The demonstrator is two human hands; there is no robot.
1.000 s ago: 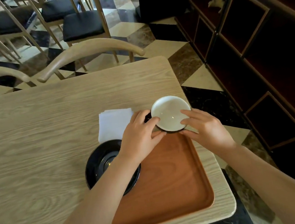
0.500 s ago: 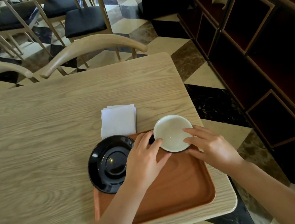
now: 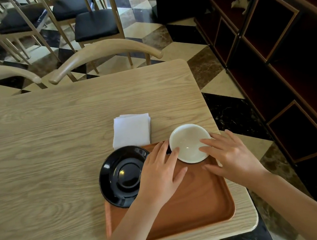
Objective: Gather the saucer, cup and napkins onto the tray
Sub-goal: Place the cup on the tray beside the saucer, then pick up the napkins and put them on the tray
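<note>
A cup (image 3: 190, 143), white inside and dark outside, stands in the far right corner of the brown wooden tray (image 3: 193, 210). My left hand (image 3: 160, 177) has its fingertips against the cup's left side, by the dark handle. My right hand (image 3: 231, 157) holds the cup's right rim between fingers and thumb. The black saucer (image 3: 120, 175) lies across the tray's left edge, partly on the tray and partly on the table, with my left hand covering its right side. A stack of white napkins (image 3: 132, 130) lies on the table just beyond the tray.
The tray sits at the near right corner of a light wooden table (image 3: 48, 152), close to its edges. Two curved chair backs (image 3: 104, 51) stand at the far side. A dark shelf unit (image 3: 275, 57) runs along the right.
Both hands brought the cup toward me from past the tray's far edge and set it in the tray's far right corner. The saucer and napkins stayed in place.
</note>
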